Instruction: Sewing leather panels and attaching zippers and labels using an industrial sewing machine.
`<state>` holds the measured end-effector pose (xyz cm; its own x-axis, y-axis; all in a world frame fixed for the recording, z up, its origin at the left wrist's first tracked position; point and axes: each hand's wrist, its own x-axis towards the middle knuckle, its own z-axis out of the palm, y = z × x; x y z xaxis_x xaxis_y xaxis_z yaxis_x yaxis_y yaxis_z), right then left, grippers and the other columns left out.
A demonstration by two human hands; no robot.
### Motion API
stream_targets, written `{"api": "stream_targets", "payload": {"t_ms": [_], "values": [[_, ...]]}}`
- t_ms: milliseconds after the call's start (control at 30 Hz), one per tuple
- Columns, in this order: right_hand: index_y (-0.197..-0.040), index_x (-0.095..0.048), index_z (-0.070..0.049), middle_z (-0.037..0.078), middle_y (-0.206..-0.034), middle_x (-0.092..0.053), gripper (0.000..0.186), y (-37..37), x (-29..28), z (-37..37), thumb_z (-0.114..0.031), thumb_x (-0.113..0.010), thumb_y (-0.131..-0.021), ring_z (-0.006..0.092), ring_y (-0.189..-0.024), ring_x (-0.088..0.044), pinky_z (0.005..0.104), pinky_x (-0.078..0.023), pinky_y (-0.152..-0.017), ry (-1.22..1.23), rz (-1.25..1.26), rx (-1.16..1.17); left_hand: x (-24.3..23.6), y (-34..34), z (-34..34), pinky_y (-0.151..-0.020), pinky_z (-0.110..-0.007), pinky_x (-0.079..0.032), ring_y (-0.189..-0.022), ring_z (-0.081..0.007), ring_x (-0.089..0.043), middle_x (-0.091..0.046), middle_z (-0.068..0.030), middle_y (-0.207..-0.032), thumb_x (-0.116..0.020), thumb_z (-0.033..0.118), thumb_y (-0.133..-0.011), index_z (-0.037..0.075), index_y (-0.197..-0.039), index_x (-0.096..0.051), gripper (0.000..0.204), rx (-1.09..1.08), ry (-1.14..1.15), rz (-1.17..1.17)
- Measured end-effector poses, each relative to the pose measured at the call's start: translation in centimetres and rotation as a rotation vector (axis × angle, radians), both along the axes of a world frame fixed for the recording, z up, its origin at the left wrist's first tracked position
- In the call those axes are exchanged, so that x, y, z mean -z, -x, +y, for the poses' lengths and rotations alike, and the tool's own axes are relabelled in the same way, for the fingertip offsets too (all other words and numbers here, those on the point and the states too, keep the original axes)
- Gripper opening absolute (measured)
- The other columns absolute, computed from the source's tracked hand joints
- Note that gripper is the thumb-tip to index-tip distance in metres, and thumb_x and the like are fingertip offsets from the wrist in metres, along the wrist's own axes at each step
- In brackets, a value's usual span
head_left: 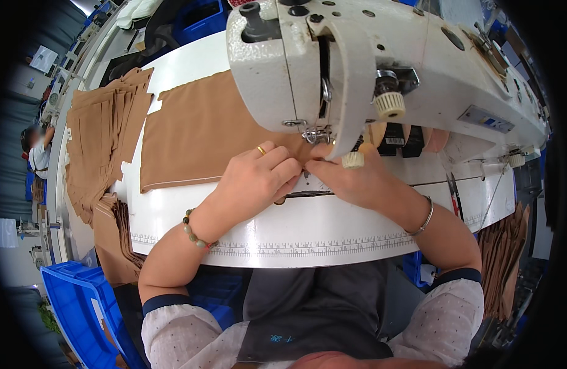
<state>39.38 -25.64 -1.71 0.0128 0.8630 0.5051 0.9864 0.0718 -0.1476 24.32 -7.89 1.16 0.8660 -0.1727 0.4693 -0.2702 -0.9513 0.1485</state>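
A brown fabric panel (191, 135) with a pale line along its lower edge lies on the white sewing table (234, 240), its right end under the presser foot (315, 136) of a white sewing machine (265, 67). My left hand (265, 175) rests on the fabric left of the needle, fingers curled and pressed on it. My right hand (342, 175) is closed on the fabric edge just below the foot, its fingertips close to the left hand's and partly behind the machine head.
Stacks of brown pieces (102, 135) lie at the left, more hang at the right (504, 258). Blue bins (86, 307) stand below left and behind. Tweezers or scissors (455, 197) lie on the table's right. Thread cones (434, 140) stand under the machine arm. A co-worker (37, 150) sits at far left.
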Motion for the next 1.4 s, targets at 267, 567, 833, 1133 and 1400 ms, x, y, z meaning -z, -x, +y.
{"api": "stream_targets", "payload": {"t_ms": [267, 567, 833, 1133, 1400], "values": [[-0.103, -0.076, -0.015, 0.009, -0.072, -0.063, 0.026, -0.6, -0.6, -0.8, -0.015, -0.072, -0.077, 0.0276, -0.063, -0.066, 0.0413, -0.052, -0.058, -0.005, 0.138, -0.044, -0.2, 0.1, 0.0, -0.06, -0.028, -0.053, -0.075, -0.0166, -0.058, -0.057, -0.0006, -0.086, -0.074, 0.007, -0.078, 0.008, -0.089, -0.073, 0.011, 0.077, -0.032, -0.034], [-0.087, -0.07, -0.012, 0.008, -0.076, -0.065, 0.012, -0.3, -1.7, -0.9, -0.011, -0.068, -0.076, 0.0252, -0.064, -0.067, 0.0402, -0.052, -0.054, 0.076, 0.18, -0.074, -1.1, 0.3, -0.8, -0.066, -0.029, -0.055, -0.079, -0.0161, -0.058, -0.058, -0.0022, -0.089, -0.074, 0.008, -0.076, 0.003, -0.09, -0.073, 0.015, 0.085, -0.226, -0.048], [-0.08, -0.068, -0.014, 0.005, -0.059, -0.059, 0.004, -0.5, -1.1, -1.0, -0.014, -0.067, -0.077, 0.0239, -0.053, -0.063, 0.0392, -0.048, -0.048, 0.064, 0.09, -0.101, -1.3, 0.5, -0.8, -0.072, -0.031, -0.057, -0.085, -0.0177, -0.062, -0.061, -0.0029, -0.091, -0.072, 0.007, -0.076, 0.003, -0.094, -0.074, 0.018, 0.069, -0.181, 0.046], [-0.08, -0.071, -0.01, 0.007, -0.062, -0.061, 0.006, -0.7, -0.7, -0.4, -0.015, -0.069, -0.077, 0.0248, -0.055, -0.065, 0.0391, -0.05, -0.051, 0.009, 0.035, -0.03, -0.7, -0.3, 0.0, -0.079, -0.032, -0.056, -0.085, -0.0184, -0.062, -0.058, -0.0018, -0.088, -0.071, 0.008, -0.075, 0.005, -0.095, -0.074, 0.021, 0.051, -0.176, -0.019], [-0.08, -0.071, -0.008, 0.009, -0.07, -0.064, 0.007, -0.7, 0.8, 0.5, -0.015, -0.07, -0.077, 0.0253, -0.064, -0.068, 0.0392, -0.054, -0.059, -0.013, 0.113, 0.066, 0.7, -1.7, 1.1, -0.083, -0.032, -0.054, -0.092, -0.0181, -0.064, -0.066, 0.0008, -0.101, -0.068, 0.01, -0.077, 0.009, -0.1, -0.076, 0.024, -0.046, -0.215, -0.048]]}}
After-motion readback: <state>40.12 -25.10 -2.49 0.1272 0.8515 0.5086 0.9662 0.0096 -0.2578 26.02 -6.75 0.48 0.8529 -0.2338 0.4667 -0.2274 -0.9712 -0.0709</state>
